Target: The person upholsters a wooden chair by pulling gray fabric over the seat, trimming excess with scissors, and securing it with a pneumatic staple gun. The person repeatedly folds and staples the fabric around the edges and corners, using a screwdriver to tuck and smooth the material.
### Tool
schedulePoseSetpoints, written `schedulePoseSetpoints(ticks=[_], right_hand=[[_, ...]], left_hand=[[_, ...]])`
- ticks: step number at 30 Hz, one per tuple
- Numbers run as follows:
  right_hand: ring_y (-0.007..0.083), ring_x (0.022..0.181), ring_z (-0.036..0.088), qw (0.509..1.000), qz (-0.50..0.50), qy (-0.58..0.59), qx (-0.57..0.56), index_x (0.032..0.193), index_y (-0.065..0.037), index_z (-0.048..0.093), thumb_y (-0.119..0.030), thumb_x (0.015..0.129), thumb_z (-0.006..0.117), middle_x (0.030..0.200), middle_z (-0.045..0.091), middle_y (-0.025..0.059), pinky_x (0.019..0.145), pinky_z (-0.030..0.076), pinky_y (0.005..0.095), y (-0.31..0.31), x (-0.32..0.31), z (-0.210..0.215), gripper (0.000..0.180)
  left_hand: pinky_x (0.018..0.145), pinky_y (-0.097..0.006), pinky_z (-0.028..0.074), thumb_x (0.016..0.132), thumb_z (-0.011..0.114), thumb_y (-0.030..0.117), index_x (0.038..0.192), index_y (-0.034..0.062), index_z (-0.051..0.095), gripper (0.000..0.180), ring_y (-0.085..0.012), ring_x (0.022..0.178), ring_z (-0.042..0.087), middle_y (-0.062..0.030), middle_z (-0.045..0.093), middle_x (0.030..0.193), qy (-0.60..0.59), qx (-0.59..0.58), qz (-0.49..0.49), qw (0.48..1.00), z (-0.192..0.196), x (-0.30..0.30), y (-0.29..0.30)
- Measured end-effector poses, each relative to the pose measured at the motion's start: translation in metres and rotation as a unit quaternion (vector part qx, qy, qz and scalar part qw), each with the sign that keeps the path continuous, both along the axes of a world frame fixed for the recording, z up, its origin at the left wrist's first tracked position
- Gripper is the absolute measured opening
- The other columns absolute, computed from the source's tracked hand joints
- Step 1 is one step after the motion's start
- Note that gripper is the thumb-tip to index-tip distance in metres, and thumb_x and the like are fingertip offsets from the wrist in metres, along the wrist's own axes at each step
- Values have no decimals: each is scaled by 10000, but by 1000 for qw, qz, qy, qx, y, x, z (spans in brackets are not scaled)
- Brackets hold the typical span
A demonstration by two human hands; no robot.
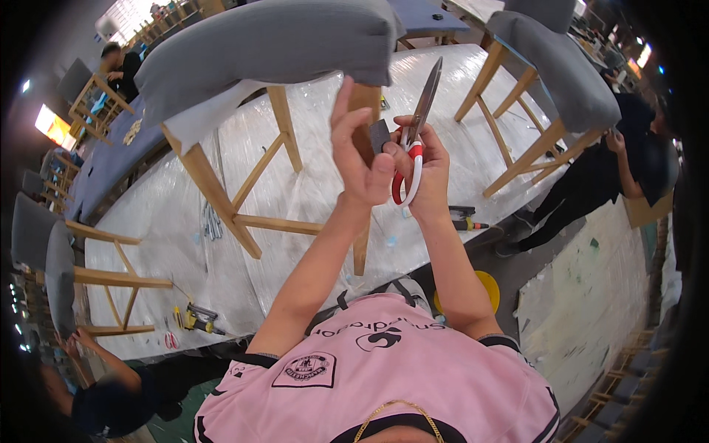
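Note:
A grey upholstered chair [266,48] with wooden legs stands in front of me on the worktable. My left hand [356,159] is beside its near right leg, fingers stretched out and apart, the index fingertip close to the seat's lower edge. In my right hand [427,166] is a pair of scissors [424,100] with red and white handles, blades pointing up and away. A small dark grey scrap [379,135], perhaps fabric, sits by my right thumb, apparently pinched there. Whether my left hand touches the leg or the scrap cannot be made out.
Plastic film covers the worktable [295,199]. Another grey chair [554,74] stands at the right, a third [59,273] at the left. A nail gun [196,319] lies near the left edge, another tool [467,221] at the right edge. People stand on both sides.

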State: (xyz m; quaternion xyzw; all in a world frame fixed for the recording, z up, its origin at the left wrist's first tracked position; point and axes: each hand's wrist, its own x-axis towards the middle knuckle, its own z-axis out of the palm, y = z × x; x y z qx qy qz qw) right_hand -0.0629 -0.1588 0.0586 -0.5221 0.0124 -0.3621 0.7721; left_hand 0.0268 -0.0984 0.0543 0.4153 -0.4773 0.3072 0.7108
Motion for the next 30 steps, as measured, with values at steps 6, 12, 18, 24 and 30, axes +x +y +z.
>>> schedulePoseSetpoints(ticks=[6, 12, 18, 24, 30], right_hand=[[90, 696, 620, 989, -104, 109, 4, 1279, -11, 621, -43, 909, 755, 920, 672, 43, 612, 536, 243, -70, -53, -78, 395], [138, 796, 670, 815, -396, 420, -51, 1365, -16, 620, -107, 893, 760, 978, 728, 101, 688, 536, 291, -143, -260, -335, 501], [436, 1107, 678, 475, -313, 815, -108, 1339, -133, 669, -391, 943, 669, 1180, 722, 225, 898, 546, 470, -148, -377, -360, 473], [434, 1044, 692, 653, -173, 699, -233, 1323, -139, 671, -393, 940, 661, 1102, 719, 258, 869, 553, 490, -158, -266, -374, 459], [432, 1001, 688, 697, 58, 555, -450, 1252, -165, 681, -331, 881, 679, 1072, 729, 205, 838, 554, 522, -133, -101, -433, 407]], left_hand=[[1190, -526, 244, 937, 676, 271, 1236, 61, 600, 373, -406, 1488, 281, -264, 306, 1584, -5, 174, 181, 968, 32, 9, 26], [1133, -458, 352, 851, 776, 305, 1301, 51, 646, 533, -355, 1366, 470, -194, 546, 1419, -207, 214, 376, 878, 113, 43, 29], [988, -319, 506, 941, 750, 371, 1158, 183, 802, 293, -185, 1074, 710, -44, 778, 1131, -188, 361, 388, 827, 155, 57, 22], [1017, -301, 503, 999, 665, 267, 1168, 139, 797, 250, -159, 1124, 702, -47, 775, 1160, -195, 366, 359, 836, 163, 68, 2], [1040, -355, 509, 1005, 614, 172, 1172, 57, 777, 260, -200, 1148, 700, -117, 761, 1182, -179, 370, 340, 845, 166, 61, -13]])
